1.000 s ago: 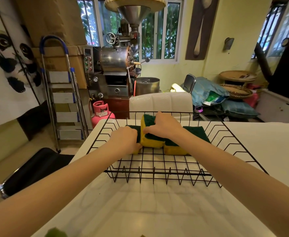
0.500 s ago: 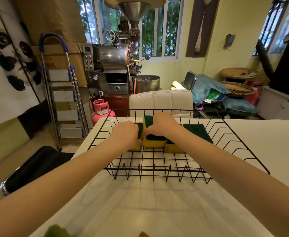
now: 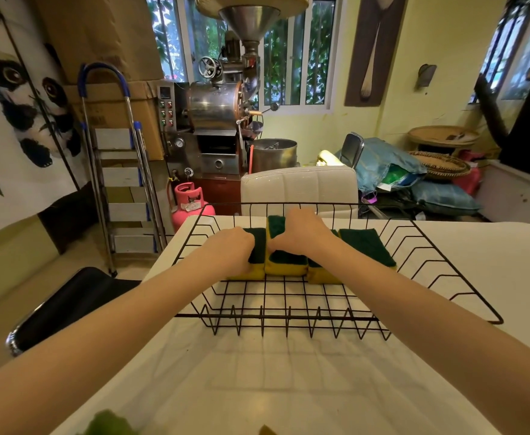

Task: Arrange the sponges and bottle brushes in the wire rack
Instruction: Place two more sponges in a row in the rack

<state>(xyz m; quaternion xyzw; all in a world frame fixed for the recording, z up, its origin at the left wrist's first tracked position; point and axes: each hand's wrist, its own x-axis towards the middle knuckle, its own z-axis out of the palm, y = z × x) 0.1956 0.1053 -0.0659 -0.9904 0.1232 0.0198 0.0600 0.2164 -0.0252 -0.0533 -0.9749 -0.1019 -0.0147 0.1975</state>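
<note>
A black wire rack [image 3: 288,317] sits on the white table [image 3: 288,387]. Three yellow sponges with dark green scouring tops lie side by side in its far half. My left hand [image 3: 230,249] rests curled on the left sponge [image 3: 257,257]. My right hand [image 3: 301,233] presses down on the middle sponge [image 3: 285,262], fingers closed over its top. The right sponge [image 3: 367,248] lies flat, partly under my right forearm. No bottle brushes are in view.
Blurred green and yellow bits [image 3: 110,423] show at the table's near edge. A white chair back [image 3: 298,185] stands behind the rack. A black stool [image 3: 66,306] is at the left, with a stepladder [image 3: 119,171] and a pink gas cylinder [image 3: 190,199] beyond.
My left hand has slid the left sponge closer against the middle one. The middle sponge now lies flatter and in line with the others. My head has tilted slightly.
</note>
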